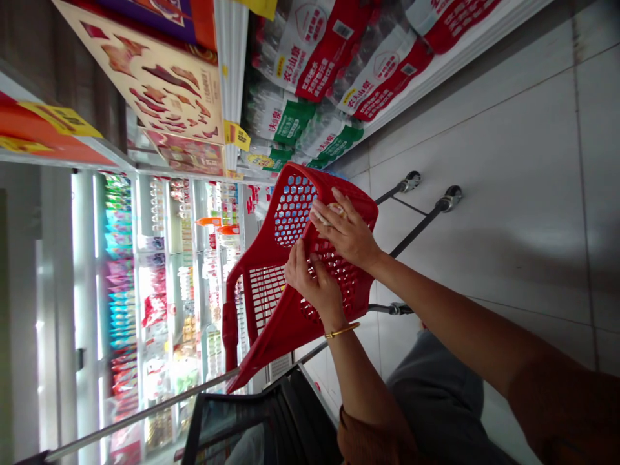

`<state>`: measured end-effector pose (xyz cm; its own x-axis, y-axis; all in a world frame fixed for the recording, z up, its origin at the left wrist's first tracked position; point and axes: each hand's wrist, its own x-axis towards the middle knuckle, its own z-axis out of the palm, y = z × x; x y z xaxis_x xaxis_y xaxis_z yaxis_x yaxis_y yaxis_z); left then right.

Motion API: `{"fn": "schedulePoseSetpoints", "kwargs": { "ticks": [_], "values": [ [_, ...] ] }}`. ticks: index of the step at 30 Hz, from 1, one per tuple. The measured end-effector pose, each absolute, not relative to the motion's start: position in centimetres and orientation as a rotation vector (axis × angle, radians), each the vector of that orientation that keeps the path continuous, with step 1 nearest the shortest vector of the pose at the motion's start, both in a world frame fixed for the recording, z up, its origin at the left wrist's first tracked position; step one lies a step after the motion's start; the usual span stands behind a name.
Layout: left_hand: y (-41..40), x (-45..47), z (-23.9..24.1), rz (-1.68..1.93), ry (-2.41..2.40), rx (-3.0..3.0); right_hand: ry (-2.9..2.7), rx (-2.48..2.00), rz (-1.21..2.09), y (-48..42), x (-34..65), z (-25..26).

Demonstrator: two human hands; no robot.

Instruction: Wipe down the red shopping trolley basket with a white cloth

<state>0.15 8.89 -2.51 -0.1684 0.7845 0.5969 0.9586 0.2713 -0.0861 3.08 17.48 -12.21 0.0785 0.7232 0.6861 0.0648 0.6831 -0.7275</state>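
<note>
The red plastic shopping cart (276, 310) appears tipped sideways, since the whole view is rotated. My left hand (317, 284), with a gold bracelet at the wrist, has its fingers curled over the cart's rim. Just above it in the picture, my right hand (346, 232) lies against the cart's perforated wall near the same rim. Under its fingers a small pale, crumpled wipe-like piece (323, 218) is pressed to the red plastic; most of it is covered. Metal legs with casters (451, 197) carry the cart on the floor.
Shrink-wrapped water bottles (310, 51) fill a low shelf beside the cart. Boxed goods (169, 77) with yellow price tags stand above them. Brightly lit shelves of packets (155, 290) lie beyond. Close by is a black basket (261, 420) on a metal frame. Grey floor tiles (523, 181) extend alongside.
</note>
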Motion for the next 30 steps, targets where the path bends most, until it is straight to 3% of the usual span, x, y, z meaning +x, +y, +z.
{"fn": "schedulePoseSetpoints", "kwargs": {
  "ticks": [30],
  "values": [
    [8.9,0.0,-2.6,-0.48,-2.01,-1.559,-1.34,-0.832,0.664,15.5,2.9,-19.4]
  ]
}}
